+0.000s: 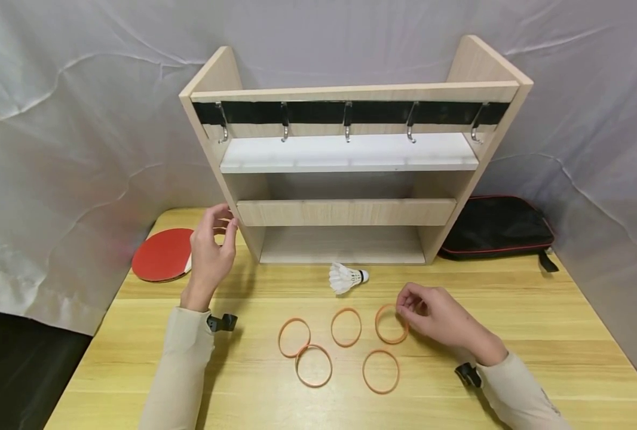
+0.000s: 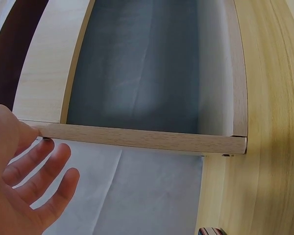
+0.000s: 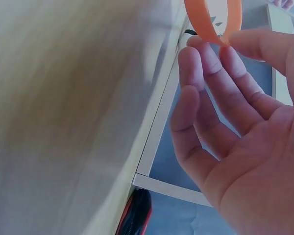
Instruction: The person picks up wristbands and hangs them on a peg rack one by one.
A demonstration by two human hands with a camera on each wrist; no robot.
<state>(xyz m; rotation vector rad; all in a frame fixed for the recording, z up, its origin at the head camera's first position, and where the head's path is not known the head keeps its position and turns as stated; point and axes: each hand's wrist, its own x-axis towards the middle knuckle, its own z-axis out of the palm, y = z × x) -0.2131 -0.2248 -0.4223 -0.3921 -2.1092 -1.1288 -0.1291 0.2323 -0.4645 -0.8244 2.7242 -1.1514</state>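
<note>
My right hand (image 1: 438, 316) pinches an orange ring (image 1: 387, 341) between thumb and fingertips. In the right wrist view the orange ring (image 3: 204, 19) shows as a thin flat band, held at its edge. My left hand (image 1: 212, 248) is beside the left side panel of a light wooden rack (image 1: 345, 213), its fingers loosely bent. From the left wrist view, the thumb side of the left hand (image 2: 24, 166) is right at the edge of that panel (image 2: 137, 137), and the other fingers hold nothing. Several more orange rings, one of them this ring (image 1: 380, 371), lie on the table.
A white shuttlecock (image 1: 345, 278) lies just before the rack. Several metal hooks (image 1: 348, 122) hang from the rack's dark strip. A red table tennis bat (image 1: 162, 254) rests at the left, partly behind my left hand. A black zipped case (image 1: 496, 227) stands right of the rack.
</note>
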